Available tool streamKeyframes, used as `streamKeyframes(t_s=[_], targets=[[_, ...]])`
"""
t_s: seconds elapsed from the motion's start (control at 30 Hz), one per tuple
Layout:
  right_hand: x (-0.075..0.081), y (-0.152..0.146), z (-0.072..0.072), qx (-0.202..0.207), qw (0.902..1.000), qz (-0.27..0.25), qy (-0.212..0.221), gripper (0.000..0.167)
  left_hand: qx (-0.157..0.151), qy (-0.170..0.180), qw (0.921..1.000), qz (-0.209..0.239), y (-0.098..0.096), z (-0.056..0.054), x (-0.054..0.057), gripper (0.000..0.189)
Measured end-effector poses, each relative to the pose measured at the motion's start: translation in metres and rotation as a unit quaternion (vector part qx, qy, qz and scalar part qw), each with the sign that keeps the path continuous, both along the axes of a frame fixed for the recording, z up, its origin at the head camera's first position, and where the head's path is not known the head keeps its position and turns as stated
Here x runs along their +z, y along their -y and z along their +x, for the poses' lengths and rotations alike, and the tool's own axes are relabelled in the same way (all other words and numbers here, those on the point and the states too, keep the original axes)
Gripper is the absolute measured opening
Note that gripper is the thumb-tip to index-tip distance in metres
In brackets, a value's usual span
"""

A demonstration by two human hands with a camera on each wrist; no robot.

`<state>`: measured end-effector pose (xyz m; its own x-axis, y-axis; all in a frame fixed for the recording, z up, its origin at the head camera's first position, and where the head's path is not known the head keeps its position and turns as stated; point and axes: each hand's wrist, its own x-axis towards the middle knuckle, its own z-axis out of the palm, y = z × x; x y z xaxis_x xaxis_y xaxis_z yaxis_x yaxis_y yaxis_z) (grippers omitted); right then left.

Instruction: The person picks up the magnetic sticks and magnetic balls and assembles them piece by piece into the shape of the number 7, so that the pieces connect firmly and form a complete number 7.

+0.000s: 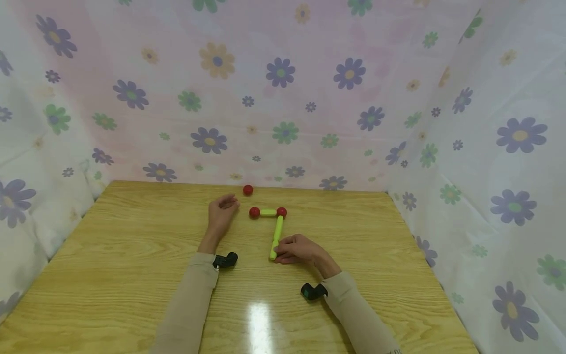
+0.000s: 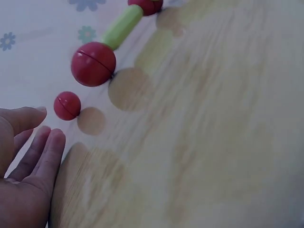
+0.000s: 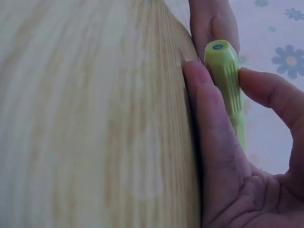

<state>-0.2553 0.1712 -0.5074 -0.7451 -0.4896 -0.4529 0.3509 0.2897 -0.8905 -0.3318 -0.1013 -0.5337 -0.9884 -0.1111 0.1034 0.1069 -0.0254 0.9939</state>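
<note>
Near the table's middle, my right hand pinches a yellow-green ribbed rod between thumb and fingers. A small dark round spot shows on the rod's near end. Beyond it, in line, lies a second yellow-green rod, reaching to a red ball. From that ball a short yellow-green rod runs left to another red ball. To the left of these, my left hand rests at the table with loosely bent fingers, holding nothing. A separate red ball sits just past its fingertips.
The wood-grain table ends at a flower-printed curtain behind, with more of the cloth on both sides. Each wrist wears a black camera, one on the left sleeve and one on the right.
</note>
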Motion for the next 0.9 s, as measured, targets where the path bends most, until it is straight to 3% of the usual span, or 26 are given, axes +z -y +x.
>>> streamKeyframes(t_s=[0.2,0.77,0.9], targets=[[-0.001,0.000,0.000,0.004,1.0000,-0.004,-0.003,0.028,0.010,-0.017,0.9976,-0.066,-0.004,-0.015,0.003,0.036],[-0.001,-0.002,-0.002,-0.001,0.9999,-0.011,0.006,0.024,-0.012,-0.005,0.9938,-0.110,-0.016,-0.047,0.033,0.034],[-0.001,-0.002,-0.001,0.001,1.0000,-0.008,0.006,0.025,-0.059,0.017,0.9895,-0.131,-0.020,-0.048,0.036,0.038]])
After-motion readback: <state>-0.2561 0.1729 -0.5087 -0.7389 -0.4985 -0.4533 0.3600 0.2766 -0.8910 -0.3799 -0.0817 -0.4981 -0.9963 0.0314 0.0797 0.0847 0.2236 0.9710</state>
